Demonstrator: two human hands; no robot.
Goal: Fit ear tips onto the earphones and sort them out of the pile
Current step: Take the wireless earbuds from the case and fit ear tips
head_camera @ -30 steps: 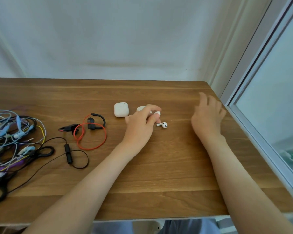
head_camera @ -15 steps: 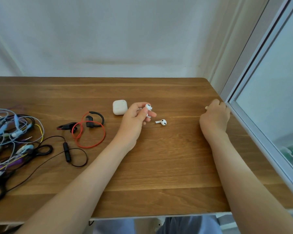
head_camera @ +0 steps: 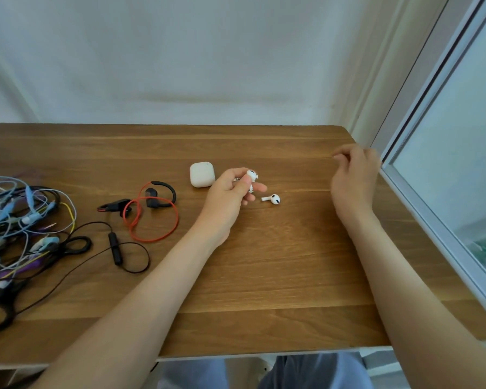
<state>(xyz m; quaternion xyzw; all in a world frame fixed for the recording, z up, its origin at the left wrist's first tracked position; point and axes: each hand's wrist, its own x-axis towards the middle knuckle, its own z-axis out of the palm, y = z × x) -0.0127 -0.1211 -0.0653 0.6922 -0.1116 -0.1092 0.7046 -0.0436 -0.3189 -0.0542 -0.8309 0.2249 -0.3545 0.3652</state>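
Pinched between the thumb and fingertips of the left hand, a white earbud is held just above the wooden table, with its rounded head uppermost and its stem running down behind the fingers. The right hand hangs well off to the right of that grip, near the table's far corner and beside the window frame. Its fingers are curled in toward the thumb, but it is blurred and I cannot tell whether anything small sits between them.

Far to the left of the grip, at the table's edge, lies the tangled pile of wired earphones in blue, grey, yellow, purple and black. Between the pile and the holding hand rest a red-corded pair with black ear hooks and, nearer the person, a thin black corded pair. A closed white charging case sits just left of the pinching fingers. A second white earbud lies on the wood just right of them, apart from the hand.
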